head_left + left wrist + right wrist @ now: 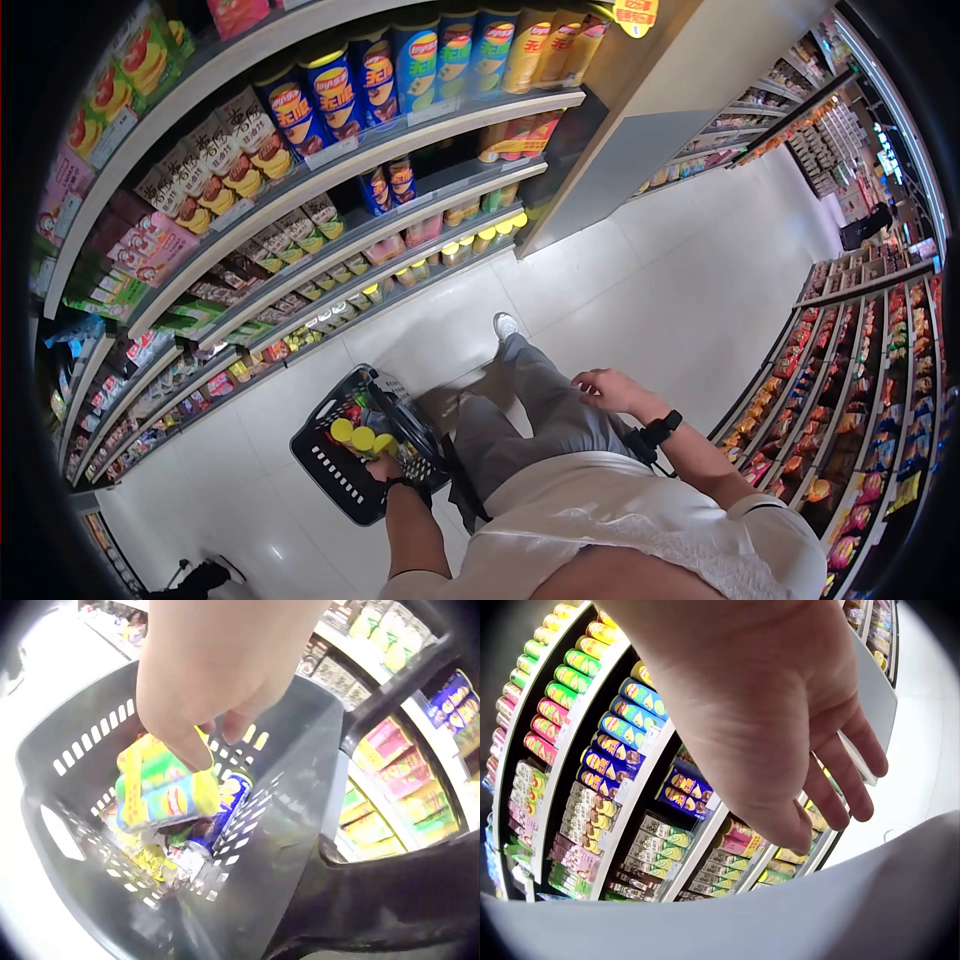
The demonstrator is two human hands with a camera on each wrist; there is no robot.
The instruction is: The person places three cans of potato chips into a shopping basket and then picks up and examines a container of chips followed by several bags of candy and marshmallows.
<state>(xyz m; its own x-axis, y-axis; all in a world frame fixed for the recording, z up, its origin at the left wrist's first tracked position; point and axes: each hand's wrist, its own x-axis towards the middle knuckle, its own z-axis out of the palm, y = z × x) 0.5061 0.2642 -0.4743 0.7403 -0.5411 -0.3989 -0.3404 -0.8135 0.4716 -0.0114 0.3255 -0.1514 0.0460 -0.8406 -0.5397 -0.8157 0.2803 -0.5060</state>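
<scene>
A dark grey shopping basket [312,470] is at the person's left leg, with the left hand [383,467] reaching into it. In the left wrist view, that hand's fingers and thumb pinch a banded pack of small chip canisters [161,791] by its yellow-lidded end. Below the pack, a blue chip canister [232,802] leans against the slotted basket wall, among yellow and white wrapped snacks [154,862]. The right hand [612,390] hangs by the right thigh, holding nothing, its fingers loosely extended in the right wrist view.
A shelf [450,115] of chip canisters and boxed snacks curves along the front and left. Beyond its end stands a grey panel [600,180]. Racks of bagged snacks [830,400] line the right side, across the pale tiled floor [650,270]. A dark object [200,578] is on the floor at lower left.
</scene>
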